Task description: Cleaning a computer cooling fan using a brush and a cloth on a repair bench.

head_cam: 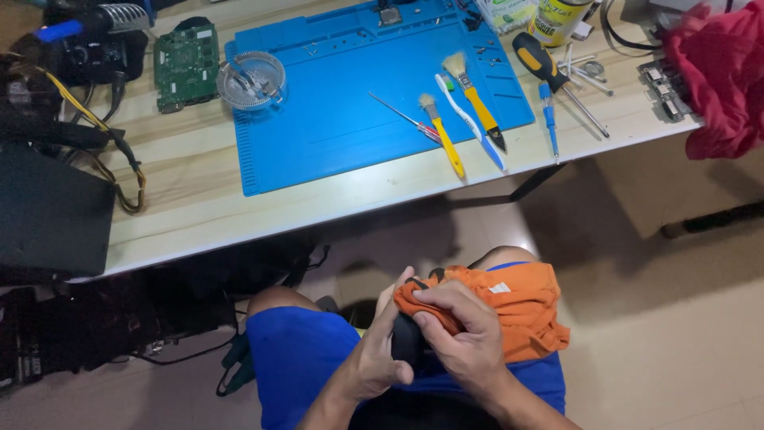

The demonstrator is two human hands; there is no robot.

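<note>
Over your lap, your left hand [380, 350] is gripping a small black object [406, 338] while your right hand [461, 334] is pressing an orange cloth [509, 306] onto it. A yellow-labelled can [557, 17] is standing at the wooden table [191, 191]'s far edge, beyond the blue mat [342, 119]. Open floor is lying to your right.

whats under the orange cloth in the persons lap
A small black object shows below the orange cloth, gripped by the left hand. The right hand presses the cloth onto it. Its upper part is covered, so what it is stays unclear.
</note>
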